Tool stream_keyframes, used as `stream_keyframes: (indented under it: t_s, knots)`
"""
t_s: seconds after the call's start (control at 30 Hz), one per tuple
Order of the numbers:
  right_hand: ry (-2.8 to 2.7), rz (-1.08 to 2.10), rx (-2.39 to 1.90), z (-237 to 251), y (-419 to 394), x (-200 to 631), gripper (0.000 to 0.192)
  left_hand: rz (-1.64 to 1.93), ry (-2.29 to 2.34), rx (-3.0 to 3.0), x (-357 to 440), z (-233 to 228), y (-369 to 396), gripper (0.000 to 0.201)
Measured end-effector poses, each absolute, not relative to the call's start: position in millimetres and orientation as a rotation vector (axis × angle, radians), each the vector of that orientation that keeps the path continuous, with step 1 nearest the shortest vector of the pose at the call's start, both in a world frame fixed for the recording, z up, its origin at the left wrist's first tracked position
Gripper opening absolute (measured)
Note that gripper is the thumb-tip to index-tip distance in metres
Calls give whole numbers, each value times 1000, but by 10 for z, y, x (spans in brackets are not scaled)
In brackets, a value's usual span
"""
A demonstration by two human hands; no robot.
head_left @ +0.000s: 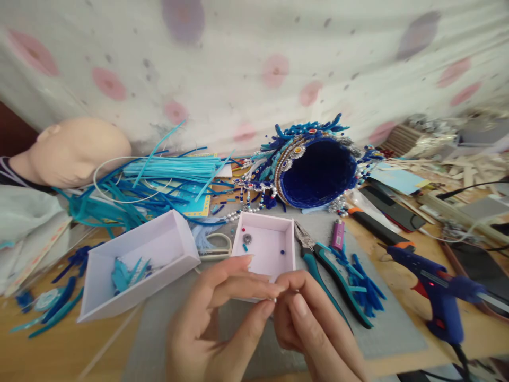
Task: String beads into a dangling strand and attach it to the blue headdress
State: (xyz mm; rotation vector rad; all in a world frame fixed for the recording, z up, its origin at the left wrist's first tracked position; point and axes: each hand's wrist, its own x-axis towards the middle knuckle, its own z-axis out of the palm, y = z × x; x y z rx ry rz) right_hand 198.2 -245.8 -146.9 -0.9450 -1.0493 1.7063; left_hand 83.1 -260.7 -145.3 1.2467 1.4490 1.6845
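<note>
We held a tiny bead (274, 300) pinched between our left hand (222, 313) and right hand (310, 323), just before the small tray (278, 233), which contained a few loose beads. The larger tray (159, 239) on the bench (59, 350) contained blue feather pieces.

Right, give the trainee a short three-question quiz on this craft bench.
1. True or false: the blue glue gun lies inside the small white square box.
2. Which tool lies just right of that box: A scissors, B teal-handled pliers, C hammer?
3. What sits behind the box, open side toward the camera?

Key: 1 false, it lies on the bench at the right. 2 B. 3 the dark blue beaded headdress. Both hands, left hand and right hand, meet fingertip to fingertip in front of the box over something too small to identify.
</note>
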Motion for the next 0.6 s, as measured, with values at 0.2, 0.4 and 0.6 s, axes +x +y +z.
stream_keyframes:
  t_s: [0.2,0.4,0.6]
  knots:
    - [-915,1963,-672,-1508,-2373,1990,36,1639,1462,1334,809,-1370,-2572,28]
    - [-838,2121,-472,-1608,-2302,1958,36,1561,1503,1178,765,-1281,-2457,22]
    - [-810,2091,-365,-1650,-2266,1953,36,1529,1443,878,751,-1262,-2309,24]
